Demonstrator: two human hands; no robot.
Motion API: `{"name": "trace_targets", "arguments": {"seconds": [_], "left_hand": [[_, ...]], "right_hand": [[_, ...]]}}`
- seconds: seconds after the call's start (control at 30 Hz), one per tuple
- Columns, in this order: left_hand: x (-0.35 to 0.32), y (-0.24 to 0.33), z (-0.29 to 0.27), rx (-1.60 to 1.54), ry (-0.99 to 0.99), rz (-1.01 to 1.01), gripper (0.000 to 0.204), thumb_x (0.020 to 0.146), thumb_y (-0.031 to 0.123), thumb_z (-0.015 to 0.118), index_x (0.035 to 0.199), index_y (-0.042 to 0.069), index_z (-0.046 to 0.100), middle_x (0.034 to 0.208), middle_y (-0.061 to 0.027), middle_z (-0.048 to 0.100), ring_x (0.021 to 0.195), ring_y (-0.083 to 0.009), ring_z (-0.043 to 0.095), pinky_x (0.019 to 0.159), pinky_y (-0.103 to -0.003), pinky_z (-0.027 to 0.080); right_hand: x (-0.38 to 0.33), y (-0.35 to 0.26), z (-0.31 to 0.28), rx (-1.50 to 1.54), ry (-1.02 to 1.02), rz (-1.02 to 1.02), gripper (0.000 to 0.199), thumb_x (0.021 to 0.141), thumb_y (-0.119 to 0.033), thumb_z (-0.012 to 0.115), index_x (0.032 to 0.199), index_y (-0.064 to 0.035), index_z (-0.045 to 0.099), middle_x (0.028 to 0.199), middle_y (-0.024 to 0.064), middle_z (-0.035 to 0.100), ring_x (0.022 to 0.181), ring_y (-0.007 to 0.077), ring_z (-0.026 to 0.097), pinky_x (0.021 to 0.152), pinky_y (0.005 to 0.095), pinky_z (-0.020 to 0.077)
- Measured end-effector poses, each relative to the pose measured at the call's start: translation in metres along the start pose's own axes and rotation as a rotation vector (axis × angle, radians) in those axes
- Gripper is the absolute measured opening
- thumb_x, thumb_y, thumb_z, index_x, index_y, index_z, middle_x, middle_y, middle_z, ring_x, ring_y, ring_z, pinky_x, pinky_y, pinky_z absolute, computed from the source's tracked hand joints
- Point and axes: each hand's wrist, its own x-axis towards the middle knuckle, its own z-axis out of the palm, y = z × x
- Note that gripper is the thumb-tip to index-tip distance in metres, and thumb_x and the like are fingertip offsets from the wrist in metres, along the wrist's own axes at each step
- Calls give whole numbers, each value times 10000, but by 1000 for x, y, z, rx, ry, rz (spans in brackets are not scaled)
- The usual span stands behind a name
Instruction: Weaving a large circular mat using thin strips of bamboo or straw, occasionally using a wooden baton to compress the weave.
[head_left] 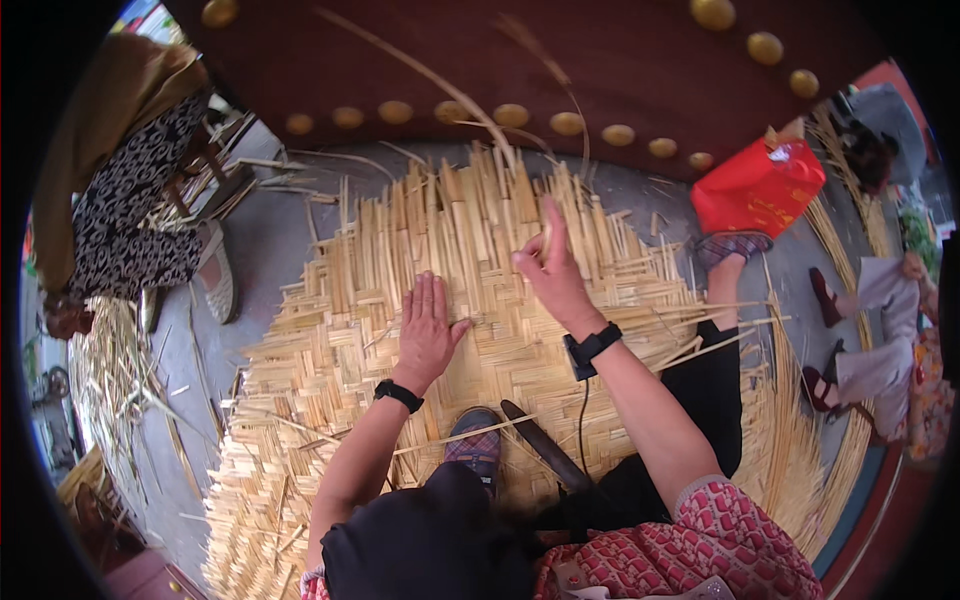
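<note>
A large mat (470,345) woven from flat pale straw-coloured strips lies on the ground, with loose strip ends (455,215) standing out along its far edge. My left hand (430,325) rests palm down on its middle, fingers stretched out and nothing in them. To the right, my right hand (556,275) is over the weave near the loose ends. Its index finger points away from me, the other fingers are partly curled, and a short piece of strip seems to show beside the thumb. A dark, flat, blade-like tool (544,445) lies on the mat beside my shoe (474,447).
A dark red panel with gold studs (510,115) closes off the far side. A red bag (758,185) stands at the far right, near my other shoe (733,247). People sit at both sides. Bundles of loose strips (110,375) lie on the grey floor.
</note>
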Motion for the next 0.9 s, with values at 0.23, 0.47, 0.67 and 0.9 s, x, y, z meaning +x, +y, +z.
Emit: {"name": "trace_targets", "arguments": {"seconds": [0.23, 0.47, 0.67, 0.9], "left_hand": [[-1, -3, 1, 66, -44, 41, 834, 984, 497, 473, 1524, -60, 168, 1595, -261, 169, 1493, -381, 152, 1205, -486, 132], [-2, -2, -3, 82, -50, 62, 824, 990, 501, 454, 1513, -76, 183, 1576, -283, 200, 1474, -408, 193, 1196, -505, 155], [1, 2, -8, 73, -62, 71, 828, 984, 493, 466, 1509, -83, 185, 1570, -289, 214, 1468, -413, 208, 1195, -511, 150], [39, 66, -64, -410, 184, 151, 385, 855, 23, 654, 1232, -10, 584, 1400, -281, 459, 1293, -446, 451, 1052, -475, 425]], "right_hand": [[-1, 84, -90, -344, 669, -131, 360, 917, 62, 519, 1248, -78, 526, 1005, 45, 545, 862, 151, 545, 827, 289, 474], [-10, 97, -121, 215, 743, 3, 152, 920, 32, 580, 1008, -71, 511, 975, 18, 549, 795, 93, 548, 592, 251, 543], [-20, 90, -135, 572, 794, 13, 233, 921, 4, 607, 1051, -72, 428, 1076, 106, 626, 846, 160, 633, 721, 307, 598], [-60, 0, -128, 565, 537, 7, 284, 960, -49, 596, 1160, -42, 395, 1094, 178, 645, 921, 193, 661, 745, 317, 595]]}}
